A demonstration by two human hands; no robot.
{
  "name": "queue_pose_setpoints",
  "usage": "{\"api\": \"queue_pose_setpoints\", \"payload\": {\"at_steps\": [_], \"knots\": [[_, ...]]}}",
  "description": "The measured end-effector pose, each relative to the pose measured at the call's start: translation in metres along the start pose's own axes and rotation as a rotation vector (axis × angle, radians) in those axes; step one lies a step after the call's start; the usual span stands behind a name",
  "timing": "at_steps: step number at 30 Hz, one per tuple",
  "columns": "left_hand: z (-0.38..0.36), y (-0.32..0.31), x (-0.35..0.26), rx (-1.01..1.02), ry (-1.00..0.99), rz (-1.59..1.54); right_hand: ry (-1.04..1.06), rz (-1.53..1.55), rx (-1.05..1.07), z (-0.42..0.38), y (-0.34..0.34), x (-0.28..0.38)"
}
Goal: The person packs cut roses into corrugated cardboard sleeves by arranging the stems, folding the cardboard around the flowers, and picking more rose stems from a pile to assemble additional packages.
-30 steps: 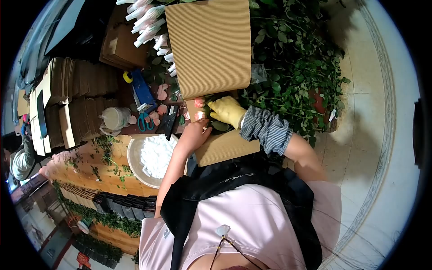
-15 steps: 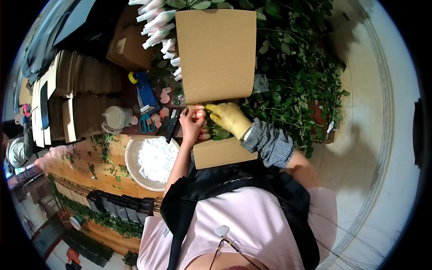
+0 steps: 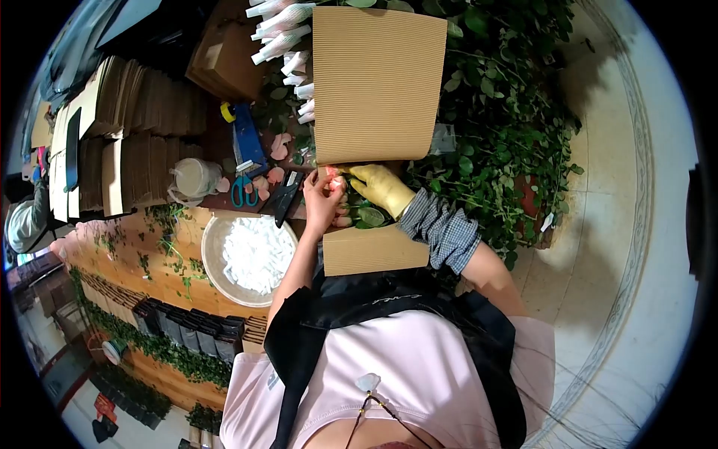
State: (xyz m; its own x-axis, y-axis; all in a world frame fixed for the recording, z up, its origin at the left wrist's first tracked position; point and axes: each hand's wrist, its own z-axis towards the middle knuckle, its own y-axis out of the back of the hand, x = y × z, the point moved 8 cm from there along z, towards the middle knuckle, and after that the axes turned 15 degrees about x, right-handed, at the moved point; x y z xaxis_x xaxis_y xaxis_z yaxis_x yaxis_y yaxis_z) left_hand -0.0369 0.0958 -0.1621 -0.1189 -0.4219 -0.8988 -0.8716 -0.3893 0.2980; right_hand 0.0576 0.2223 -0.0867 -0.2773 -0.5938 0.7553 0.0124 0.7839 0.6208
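Pink rose heads and green leaves lie between two parts of corrugated cardboard, a tall upper sheet and a lower flap. My bare left hand has its fingers closed on a rose head at the left edge of the cardboard. My right hand, in a yellow glove with a checked sleeve, reaches in from the right. Its fingers are bent together beside the same rose, close to its stem, and what they hold is hidden.
Leafy stems spread on the right. White-wrapped buds stand at upper left. Further left are teal scissors, a black stapler, a tub, cardboard stacks and a basin of white sleeves.
The view has shifted slightly, moving the upper cardboard and the left-side items in the picture. Both hands remain at the roses, with small finger movements.
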Motion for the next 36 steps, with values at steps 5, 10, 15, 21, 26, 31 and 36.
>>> {"api": "queue_pose_setpoints", "payload": {"at_steps": [5,10,15,21,26,31,36], "knots": [[-0.014,0.005,-0.029,0.039,0.105,-0.301,-0.112,-0.167,-0.031,-0.002,0.012,0.023],[-0.015,0.054,-0.019,-0.024,-0.054,-0.108,-0.131,-0.285,-0.019,0.004,0.005,0.022],[-0.039,0.039,-0.076,0.244,0.012,0.095,-0.117,-0.278,-0.051,0.003,0.007,0.025],[-0.037,-0.025,-0.103,0.501,0.133,0.804,-0.111,-0.233,0.045,0.001,0.010,0.025],[-0.038,-0.038,-0.084,0.343,-0.007,0.895,0.221,0.401,-0.139,-0.047,0.097,0.092],[-0.043,-0.043,-0.091,0.466,0.017,0.931,-0.180,0.353,-0.849,-0.075,0.187,0.029],[-0.046,-0.036,-0.094,0.460,-0.013,0.841,0.461,1.098,-0.357,-0.080,0.199,0.031]]}}
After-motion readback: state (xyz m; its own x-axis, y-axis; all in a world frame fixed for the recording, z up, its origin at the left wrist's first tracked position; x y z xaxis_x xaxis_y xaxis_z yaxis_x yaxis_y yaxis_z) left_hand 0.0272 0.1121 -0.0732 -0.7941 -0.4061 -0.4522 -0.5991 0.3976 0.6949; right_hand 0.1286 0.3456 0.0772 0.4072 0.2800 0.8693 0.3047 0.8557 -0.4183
